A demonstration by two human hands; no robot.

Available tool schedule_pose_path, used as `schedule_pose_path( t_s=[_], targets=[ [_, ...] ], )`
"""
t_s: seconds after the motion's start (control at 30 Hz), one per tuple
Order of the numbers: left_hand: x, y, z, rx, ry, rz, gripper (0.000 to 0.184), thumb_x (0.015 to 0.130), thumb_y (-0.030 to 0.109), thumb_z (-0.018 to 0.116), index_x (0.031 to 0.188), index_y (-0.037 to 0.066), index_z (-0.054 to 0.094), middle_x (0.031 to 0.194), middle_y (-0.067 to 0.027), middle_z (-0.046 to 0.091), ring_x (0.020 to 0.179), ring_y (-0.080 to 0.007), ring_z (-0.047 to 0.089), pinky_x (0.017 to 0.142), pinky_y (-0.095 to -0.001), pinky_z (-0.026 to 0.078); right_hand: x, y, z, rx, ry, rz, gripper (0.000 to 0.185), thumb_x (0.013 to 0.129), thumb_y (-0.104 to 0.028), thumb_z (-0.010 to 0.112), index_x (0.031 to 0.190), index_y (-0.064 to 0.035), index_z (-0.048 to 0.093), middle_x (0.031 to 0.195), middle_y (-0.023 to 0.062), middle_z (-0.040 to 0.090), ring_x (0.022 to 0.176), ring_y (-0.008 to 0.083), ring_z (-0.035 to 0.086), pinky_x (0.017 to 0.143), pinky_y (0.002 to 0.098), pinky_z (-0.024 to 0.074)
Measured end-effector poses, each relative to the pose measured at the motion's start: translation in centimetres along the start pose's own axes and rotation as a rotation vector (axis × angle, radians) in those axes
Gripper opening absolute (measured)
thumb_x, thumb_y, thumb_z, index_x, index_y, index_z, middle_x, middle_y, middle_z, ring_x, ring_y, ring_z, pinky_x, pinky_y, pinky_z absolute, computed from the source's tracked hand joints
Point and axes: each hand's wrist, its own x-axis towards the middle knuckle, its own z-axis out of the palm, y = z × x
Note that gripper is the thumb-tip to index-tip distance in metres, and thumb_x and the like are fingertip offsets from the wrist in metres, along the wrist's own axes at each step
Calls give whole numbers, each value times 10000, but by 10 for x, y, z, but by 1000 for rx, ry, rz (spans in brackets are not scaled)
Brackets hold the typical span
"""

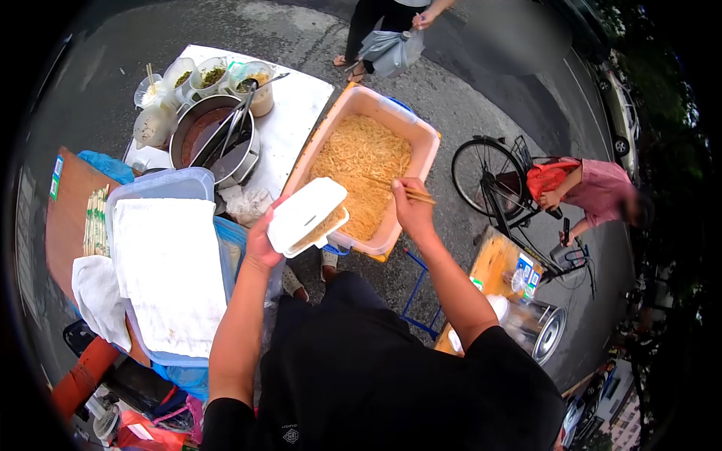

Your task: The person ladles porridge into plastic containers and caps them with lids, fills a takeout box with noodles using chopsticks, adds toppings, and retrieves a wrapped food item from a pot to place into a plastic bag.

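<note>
My left hand (pixel 263 242) grips a white foam takeaway box (pixel 307 213) by its left side. The box is tilted, its lid raised, and some noodles show inside its lower part. In my right hand (pixel 414 210) is a pair of wooden chopsticks (pixel 420 196), their tips pointing left over the noodles. A large pinkish plastic tub (pixel 426 143) holds a heap of yellow noodles (pixel 365 154). The foam box is above the tub's near left corner.
A steel pot (pixel 250 159) of dark sauce with utensils stands on a white table (pixel 301 94) beside several condiment containers. A white cloth (pixel 171 270) covers a blue tub. One person stands ahead; another is beside a bicycle (pixel 489 180). A wooden board (pixel 492 263) is at right.
</note>
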Motion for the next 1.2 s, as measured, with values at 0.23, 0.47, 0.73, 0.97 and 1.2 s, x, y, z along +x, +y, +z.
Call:
schedule_pose_path(
  t_s=[0.23,0.47,0.73,0.97,1.2],
  targets=[
    [-73,23,43,185,261,95,652,807,76,748,1405,20,495,1360,-190,583,1273,-317,578,1108,-455,472,33,166,127,-555,-465,-184,107,848,-55,637,930,-13,692,918,212,637,879,414,633,801,488,524],
    [-159,45,25,161,246,288,607,827,71,705,1397,32,499,1349,-202,584,1271,-346,581,1097,-471,488,-36,-21,157,-327,-200,-518,267,844,-101,722,1064,41,671,955,174,649,816,364,648,786,478,538],
    [-238,62,0,93,233,451,595,863,95,670,1425,46,479,1409,-210,547,1317,-369,539,1111,-511,465,-220,-129,227,612,-1353,1132,461,963,-251,711,1374,-98,567,1298,86,646,1163,257,631,996,447,503],
    [-268,67,6,128,195,450,576,882,115,642,1432,59,480,1423,-212,537,1321,-382,535,1119,-532,452,-237,-210,219,683,-1039,1038,458,955,-236,700,1370,-72,594,1299,93,654,1200,221,588,1009,379,482],
    [-261,51,46,146,98,392,592,860,87,662,1426,64,492,1416,-221,547,1316,-390,543,1122,-536,453,-189,-201,176,978,-730,870,356,962,-198,659,1283,-46,650,1201,85,702,1091,193,654,941,363,522]
  ],
)
